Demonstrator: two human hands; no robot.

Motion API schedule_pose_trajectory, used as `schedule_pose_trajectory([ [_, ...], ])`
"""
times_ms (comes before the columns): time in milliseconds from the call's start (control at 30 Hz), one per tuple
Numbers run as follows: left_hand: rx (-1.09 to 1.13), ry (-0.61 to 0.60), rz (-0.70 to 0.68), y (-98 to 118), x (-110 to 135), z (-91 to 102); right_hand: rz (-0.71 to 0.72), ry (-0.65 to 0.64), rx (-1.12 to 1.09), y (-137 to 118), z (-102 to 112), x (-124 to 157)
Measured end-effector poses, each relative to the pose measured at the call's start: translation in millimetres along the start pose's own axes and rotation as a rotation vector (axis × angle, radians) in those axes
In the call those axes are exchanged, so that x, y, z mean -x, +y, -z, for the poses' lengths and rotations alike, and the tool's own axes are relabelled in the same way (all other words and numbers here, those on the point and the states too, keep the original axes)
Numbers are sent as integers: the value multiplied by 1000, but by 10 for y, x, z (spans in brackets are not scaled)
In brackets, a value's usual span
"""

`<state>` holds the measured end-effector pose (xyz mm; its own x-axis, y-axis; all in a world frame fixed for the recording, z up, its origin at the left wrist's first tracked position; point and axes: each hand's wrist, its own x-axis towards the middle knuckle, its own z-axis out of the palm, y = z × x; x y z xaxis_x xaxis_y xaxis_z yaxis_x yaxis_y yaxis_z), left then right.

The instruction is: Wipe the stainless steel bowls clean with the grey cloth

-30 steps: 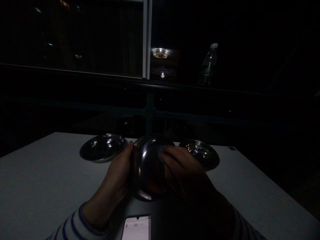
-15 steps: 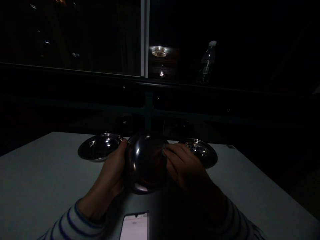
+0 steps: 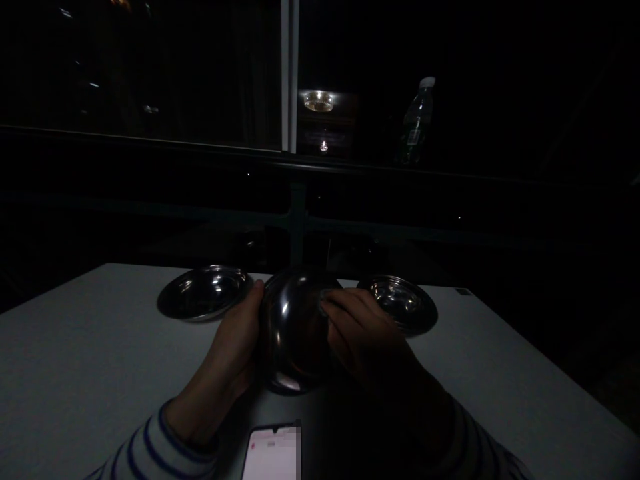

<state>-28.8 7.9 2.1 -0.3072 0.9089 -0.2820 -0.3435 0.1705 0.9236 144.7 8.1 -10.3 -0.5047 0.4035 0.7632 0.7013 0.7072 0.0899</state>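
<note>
Over the middle of the table, a shiny metal bowl point(image 3: 293, 340) is tilted up with its rounded outside towards me. My left hand point(image 3: 239, 337) grips its left edge, thumb along the rim. Against the bowl's right side, my right hand point(image 3: 367, 327) has its fingers pinched together. A small greyish bit shows at those fingertips, too dark to name. Behind my left hand lies a second metal bowl point(image 3: 200, 293), hollow side up. A third metal bowl point(image 3: 405, 307) rests beyond my right hand, partly covered by it.
The white table point(image 3: 100, 373) carries a lit phone point(image 3: 273, 453) at its near edge, below the held bowl. A plastic bottle point(image 3: 417, 123) with a white cap stands further back on the right. Dark window panes with a pale frame point(image 3: 290, 73) lie behind the table.
Both hands and the held bowl have shifted slightly right and down in view. My right fingertips have moved a little left across the bowl's surface.
</note>
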Motion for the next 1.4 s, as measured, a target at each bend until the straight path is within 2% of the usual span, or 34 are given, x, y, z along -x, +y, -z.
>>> schedule_pose_trajectory([
  [133,2,101,-48,7,-53,32,-21,-36,18,60,-27,18],
  [233,-3,76,-41,9,-68,45,-15,-15,16,71,-36,21],
  [300,-6,70,-33,17,-65,45,-10,-16,12,45,-40,22],
  [533,60,167,-88,103,-101,75,11,-85,-86,-142,-79,37],
  [733,92,158,-95,99,-105,59,-19,-33,-30,-83,-58,47],
  [933,103,187,-104,129,-111,75,7,-111,-172,-160,-58,48],
  [1133,93,195,-117,85,-134,81,-50,-56,-46,-128,-100,37],
  [1300,95,198,-117,54,-130,73,20,-40,-204,-357,-147,59],
  [1400,117,156,-112,63,-129,87,26,-30,-243,-318,-131,68],
])
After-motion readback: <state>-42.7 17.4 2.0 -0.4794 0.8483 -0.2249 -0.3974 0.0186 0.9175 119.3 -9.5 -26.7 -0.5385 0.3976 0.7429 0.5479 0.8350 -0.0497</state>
